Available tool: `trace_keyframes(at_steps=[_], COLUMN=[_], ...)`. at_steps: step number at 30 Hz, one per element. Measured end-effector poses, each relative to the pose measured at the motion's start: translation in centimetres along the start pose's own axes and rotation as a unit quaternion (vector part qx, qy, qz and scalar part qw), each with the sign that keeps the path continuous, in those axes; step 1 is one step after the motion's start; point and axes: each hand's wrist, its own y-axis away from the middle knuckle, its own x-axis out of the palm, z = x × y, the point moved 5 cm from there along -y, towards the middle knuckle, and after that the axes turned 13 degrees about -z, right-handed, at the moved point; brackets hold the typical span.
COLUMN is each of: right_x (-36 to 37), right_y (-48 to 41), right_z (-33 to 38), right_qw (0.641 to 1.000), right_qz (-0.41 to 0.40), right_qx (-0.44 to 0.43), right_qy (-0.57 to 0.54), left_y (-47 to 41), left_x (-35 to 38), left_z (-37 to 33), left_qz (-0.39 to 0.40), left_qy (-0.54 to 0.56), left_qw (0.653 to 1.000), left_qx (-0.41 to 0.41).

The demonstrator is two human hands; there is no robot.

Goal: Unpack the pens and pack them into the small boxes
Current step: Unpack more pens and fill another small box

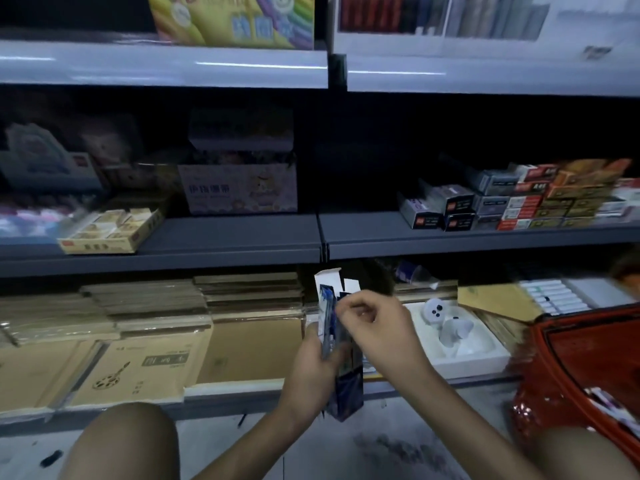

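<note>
Blue small box (349,389) gripped in L hand (311,358), R hand (375,322) pinching pens (327,317), print too blurred

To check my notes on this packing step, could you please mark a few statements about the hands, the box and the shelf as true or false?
1. The left hand grips the small box upright. True.
2. The box's top flap is shut. False: it stands open.
3. The right hand rests on the red basket. False: it pinches the pen pack at the box's mouth; the basket stands apart, to the right.
4. A white tray lies on the lowest shelf beyond the hands. True.
</note>
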Motion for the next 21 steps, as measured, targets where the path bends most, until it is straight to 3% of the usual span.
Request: trace_keyframes(at_steps=[5, 14, 21], right_x=[0.2, 0.5, 1.0], right_y=[0.1, -0.9, -0.6], right_z=[-0.6, -2.5, -4.1], right_qw=[0.998, 0.997, 0.993], right_qz=[-0.032, -0.053, -0.088], right_qx=[0.027, 0.058, 0.047], right_qy=[0.052, 0.003, 0.061], left_y=[-0.3, -0.6, -0.2], left_x=[0.8, 2.2, 2.7], left_z=[-0.5, -0.5, 0.8], left_qz=[-0.001, -0.016, -0.015], left_qy=[-0.050, -0.176, -0.225], left_qw=[0.999, 0.983, 0.973], left_qx=[0.001, 0.051, 0.045])
